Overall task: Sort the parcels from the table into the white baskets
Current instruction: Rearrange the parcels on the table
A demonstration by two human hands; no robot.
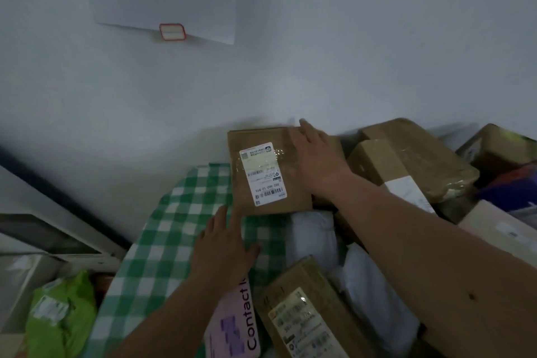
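Right hand point(318, 154) lies flat, fingers straight and together, palm down on the right side of a brown cardboard parcel point(261, 171) at the far edge of the worktop point(162, 241), against the wall; forearm runs in from near right. The parcel's white shipping label point(263, 174) faces up. Left hand point(223, 244) is flat, fingers spread and straight, on the green checked cloth just near the parcel's near-left corner, holding nothing. More brown boxes point(406, 160) are piled right; a labelled box point(305, 314) and a pink "Contact" packet point(235, 325) lie near. A green bag point(61, 317) sits low left.
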